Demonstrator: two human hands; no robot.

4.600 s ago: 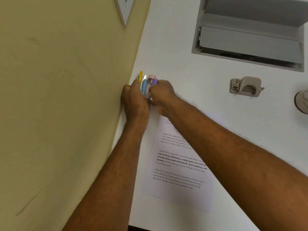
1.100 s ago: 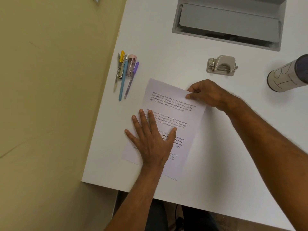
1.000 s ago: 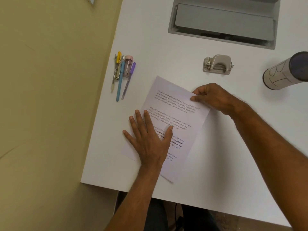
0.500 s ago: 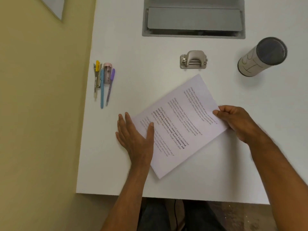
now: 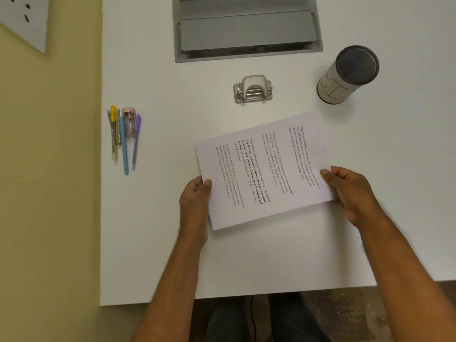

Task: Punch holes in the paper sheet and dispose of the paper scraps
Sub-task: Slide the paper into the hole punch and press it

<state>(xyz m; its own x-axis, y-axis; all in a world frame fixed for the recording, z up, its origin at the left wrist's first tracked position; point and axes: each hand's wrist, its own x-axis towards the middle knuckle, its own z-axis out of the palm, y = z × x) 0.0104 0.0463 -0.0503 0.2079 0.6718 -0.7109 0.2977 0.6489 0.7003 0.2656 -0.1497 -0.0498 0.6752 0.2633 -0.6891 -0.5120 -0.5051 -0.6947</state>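
A printed paper sheet (image 5: pixel 266 169) is turned sideways over the white table (image 5: pixel 246 255), its long edge facing the punch. My left hand (image 5: pixel 195 203) grips its left short edge, thumb on top. My right hand (image 5: pixel 350 191) grips the right short edge near the lower corner. A grey metal hole punch (image 5: pixel 253 89) stands just beyond the sheet, apart from it.
A cylindrical container with a dark lid (image 5: pixel 345 75) stands at the right rear. Several pens and a small pink item (image 5: pixel 124 134) lie near the table's left edge by the yellow wall. A grey recessed hatch (image 5: pixel 246 28) sits at the back.
The sheet has been rotated clockwise to lie sideways and moved right. My left hand went from pressing flat on it to pinching its left edge; my right hand kept its grip.
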